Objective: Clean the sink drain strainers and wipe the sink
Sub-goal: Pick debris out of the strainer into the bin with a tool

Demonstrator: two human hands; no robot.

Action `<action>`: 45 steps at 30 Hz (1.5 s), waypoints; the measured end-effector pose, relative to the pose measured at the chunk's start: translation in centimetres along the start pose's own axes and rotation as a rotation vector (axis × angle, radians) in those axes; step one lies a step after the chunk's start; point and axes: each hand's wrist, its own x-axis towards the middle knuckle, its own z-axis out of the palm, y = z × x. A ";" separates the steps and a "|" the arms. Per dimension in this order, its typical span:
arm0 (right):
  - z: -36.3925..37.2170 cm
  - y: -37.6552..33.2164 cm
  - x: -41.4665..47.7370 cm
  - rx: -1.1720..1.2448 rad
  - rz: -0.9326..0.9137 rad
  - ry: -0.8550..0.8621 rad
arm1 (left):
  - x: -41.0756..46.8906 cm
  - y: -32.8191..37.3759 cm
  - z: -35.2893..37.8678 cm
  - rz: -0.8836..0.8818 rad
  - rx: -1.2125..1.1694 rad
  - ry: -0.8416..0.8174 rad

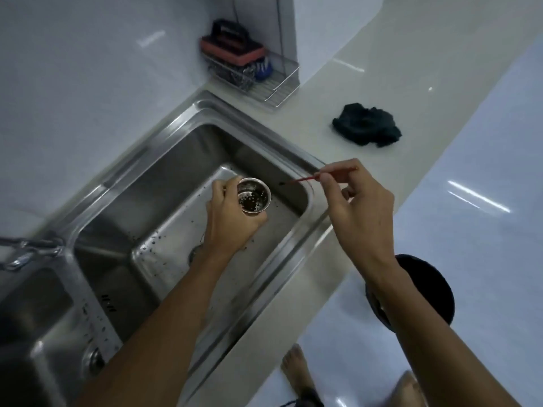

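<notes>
My left hand (227, 221) grips a strainer (253, 198) above the sink (164, 160), residue inside; my right hand (357, 201) pinches a thin red stick (311, 178) beside it. Specks litter the basin. The cloth (367, 129) lies unused near the counter's (382, 83) front edge; wiping remains.

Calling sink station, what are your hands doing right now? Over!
Left hand holds strainer cup over the sink. Right hand pinches thin red stick, tip beside cup. Dark cloth unused on counter. Nothing in the way.
</notes>
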 end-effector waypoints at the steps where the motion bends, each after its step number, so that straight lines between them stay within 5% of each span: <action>1: -1.8 -0.2 0.2 0.039 0.004 0.027 | 0.1 2.3 -0.3 0.056 0.002 0.031; 11: -21.2 4.4 -0.2 0.104 0.073 0.278 | -2.7 24.3 8.5 0.462 -0.004 -0.039; 18: -29.2 14.6 -4.7 0.018 0.275 0.384 | -8.7 30.4 20.8 0.545 -0.098 -0.261; 34: -21.3 40.5 -18.6 -0.156 0.607 0.332 | -16.7 18.4 43.6 0.551 0.169 -0.587; 45: -15.6 45.9 -22.0 -0.015 0.710 0.399 | -17.9 12.8 49.3 0.558 0.291 -0.630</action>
